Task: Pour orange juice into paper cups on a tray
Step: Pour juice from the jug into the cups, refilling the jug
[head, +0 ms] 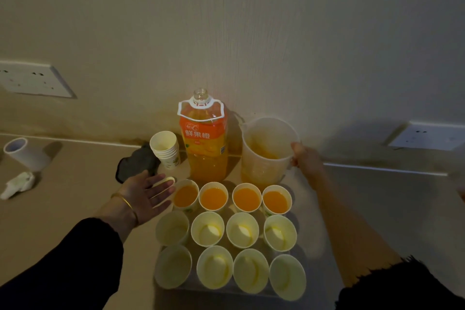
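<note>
Orange juice [214, 198] fills the four far white paper cups of twelve set in three rows on a tray [193, 290], of which only the near edge shows beneath them. The eight nearer paper cups [207, 228] are round-mouthed and hold no juice.

Just beyond the tray stands a large clear plastic bottle [205, 143], uncapped, with an orange label and a white carry loop at its neck, still more than half full. To its left is a stack of spare paper cups [166, 150], and beside that a dark crumpled cloth [137, 165]. Far left on the smooth beige counter [63, 209] lie a white cylinder [25, 153] on its side and a crumpled white tissue [18, 185]. Two white wall sockets [35, 80] sit on the textured wall.

To the right of the bottle is a translucent plastic jug [266, 148] with a little juice at its bottom. The right hand [305, 156] wraps its fingers round the jug's handle. The left hand [148, 194], with a gold bangle [125, 202] at the wrist, is spread flat with straight fingers, its tips just beside the far-left filled cup; whether they touch it is unclear.
</note>
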Motion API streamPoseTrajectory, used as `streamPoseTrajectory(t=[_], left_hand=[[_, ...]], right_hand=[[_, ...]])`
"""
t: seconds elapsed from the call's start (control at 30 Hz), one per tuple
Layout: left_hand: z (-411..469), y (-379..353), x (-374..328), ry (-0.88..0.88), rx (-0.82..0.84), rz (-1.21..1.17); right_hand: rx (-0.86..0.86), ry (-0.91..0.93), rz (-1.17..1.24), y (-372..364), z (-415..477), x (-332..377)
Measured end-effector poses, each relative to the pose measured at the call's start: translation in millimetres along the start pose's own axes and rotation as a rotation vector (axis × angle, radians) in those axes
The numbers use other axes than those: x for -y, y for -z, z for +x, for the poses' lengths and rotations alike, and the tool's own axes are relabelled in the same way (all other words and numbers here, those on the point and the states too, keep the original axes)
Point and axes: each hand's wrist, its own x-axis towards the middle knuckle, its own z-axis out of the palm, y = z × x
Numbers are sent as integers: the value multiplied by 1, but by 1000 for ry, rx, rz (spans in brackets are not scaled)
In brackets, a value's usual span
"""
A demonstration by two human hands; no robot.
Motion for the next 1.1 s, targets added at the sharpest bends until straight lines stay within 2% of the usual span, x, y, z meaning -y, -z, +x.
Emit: streamPoseTrajectory(t=[0.47,0.77,0.87,1.1], left_hand=[[-7,11,-1,-15,-1,-23],[-3,9,-5,9,41,5],[-1,11,-6,10,46,31],[12,28,-3,-12,-5,42]], right_hand=[[-194,50,128,21,-22,17],[-375,205,122,61,-55,60],[-372,219,118,76,-72,82],[-209,248,91,80,-108,107]])
